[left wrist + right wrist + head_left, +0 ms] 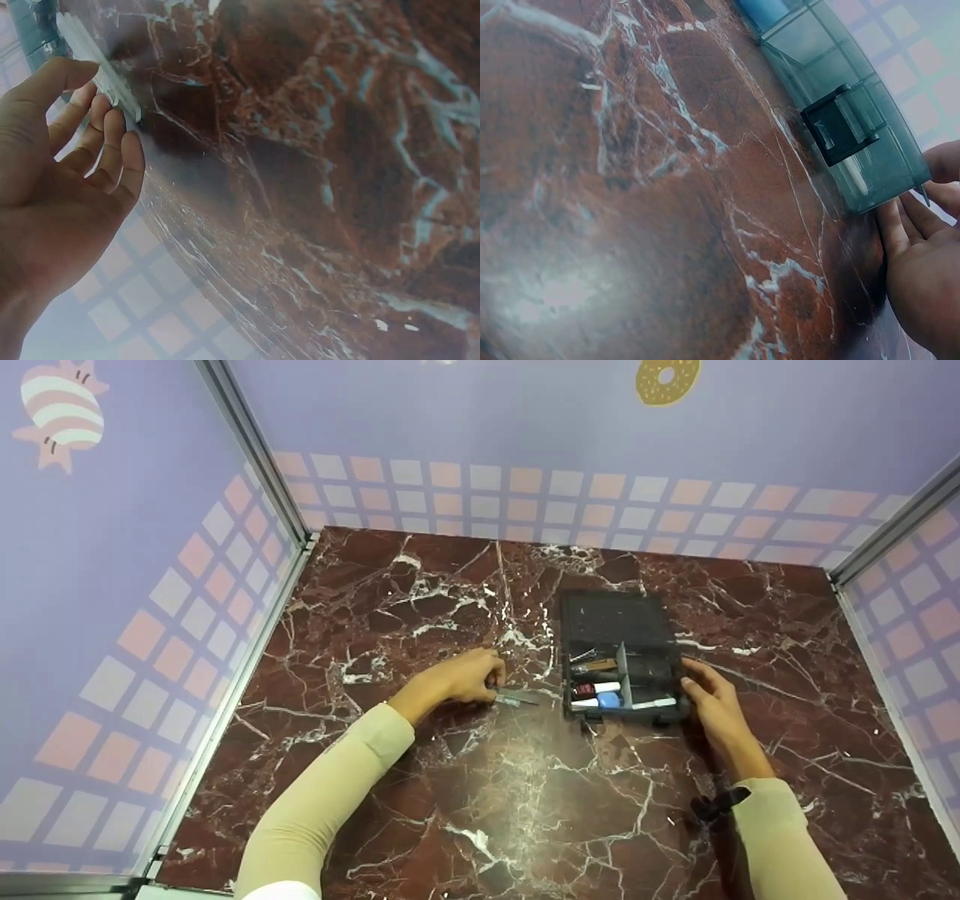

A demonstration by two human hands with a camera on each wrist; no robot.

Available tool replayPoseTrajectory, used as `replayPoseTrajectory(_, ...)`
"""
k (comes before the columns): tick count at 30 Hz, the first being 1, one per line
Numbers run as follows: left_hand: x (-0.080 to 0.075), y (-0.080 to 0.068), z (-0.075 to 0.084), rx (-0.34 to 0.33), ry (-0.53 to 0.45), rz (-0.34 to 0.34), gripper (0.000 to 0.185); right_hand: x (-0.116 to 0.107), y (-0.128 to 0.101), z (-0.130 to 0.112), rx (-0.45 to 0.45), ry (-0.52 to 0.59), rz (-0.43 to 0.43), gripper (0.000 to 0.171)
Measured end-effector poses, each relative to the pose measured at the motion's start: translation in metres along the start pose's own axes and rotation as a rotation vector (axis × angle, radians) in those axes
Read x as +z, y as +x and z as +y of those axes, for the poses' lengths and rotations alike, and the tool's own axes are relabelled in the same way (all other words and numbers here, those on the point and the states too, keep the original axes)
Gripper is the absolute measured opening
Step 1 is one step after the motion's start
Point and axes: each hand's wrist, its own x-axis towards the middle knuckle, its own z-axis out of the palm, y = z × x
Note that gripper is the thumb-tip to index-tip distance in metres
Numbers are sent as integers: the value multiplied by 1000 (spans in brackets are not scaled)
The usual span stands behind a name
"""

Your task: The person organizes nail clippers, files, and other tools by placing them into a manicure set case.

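Note:
My left hand (472,675) pinches a thin, clear and silvery strip (516,697) between thumb and fingertips, low over the table left of an open case. In the left wrist view the strip (105,67) looks whitish and see-through. The case (660,718) is dark translucent plastic, its lid (615,615) folded back away from me. My right hand (712,697) holds the case's right side, thumb at the rim and fingers along the outside. Inside the left compartment lie a dark red bottle (583,691) with a white cap and a blue bottle (608,700).
A brown piece (596,665) and thin metal items also lie in the left compartment. A grey divider (625,675) separates it from the right one, where a white stick (654,704) lies at the front. Patterned walls (480,435) enclose the marbled table (420,585).

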Motion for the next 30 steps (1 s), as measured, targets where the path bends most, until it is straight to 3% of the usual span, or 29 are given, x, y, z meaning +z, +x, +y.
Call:
replayPoseTrajectory(8,-4,1,-2,26,-72,46,7,1,1,-1,-21,18,13,47)
replayPoseTrajectory(16,-24,9,11,59,-133,133,6,1,2,-1,-22,-13,20,47)
replayPoseTrajectory(22,-29,34,42,84,-198,204,11,0,3,-3,-33,8,24,46)
replayPoseTrajectory(30,-4,83,92,116,-205,267,14,-1,2,1,-13,-14,6,48)
